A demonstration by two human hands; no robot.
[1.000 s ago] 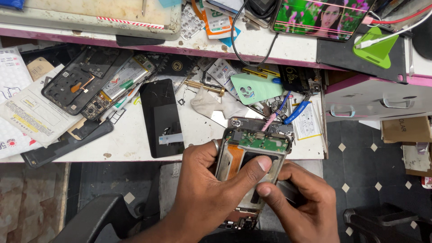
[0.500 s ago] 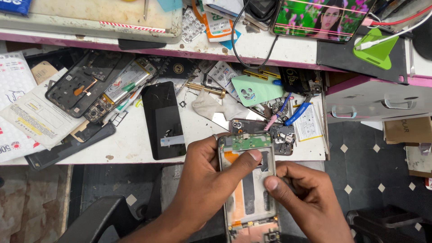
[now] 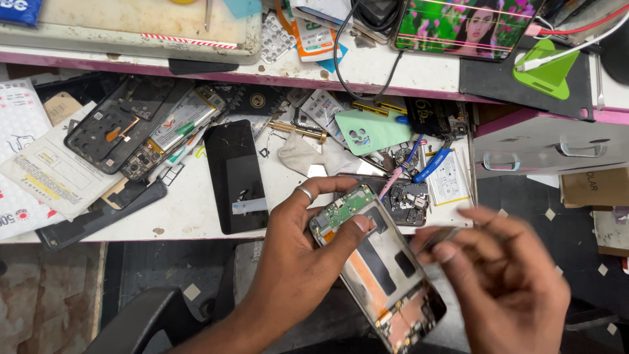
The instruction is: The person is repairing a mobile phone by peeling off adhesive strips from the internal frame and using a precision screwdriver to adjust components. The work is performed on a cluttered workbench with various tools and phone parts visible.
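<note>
The left hand [image 3: 295, 275] grips an opened phone [image 3: 377, 262] by its top edge, thumb across the green board, holding it tilted just below the bench [image 3: 190, 203] edge. The right hand [image 3: 508, 288], blurred, pinches a thin part or tool beside the phone (too smeared to name). The phone's back is already off and its insides bare; the frame is not reassembled. On the bench lie a black screen [image 3: 236, 174], other gutted phones [image 3: 141, 128], a mint cover [image 3: 373, 131].
</note>
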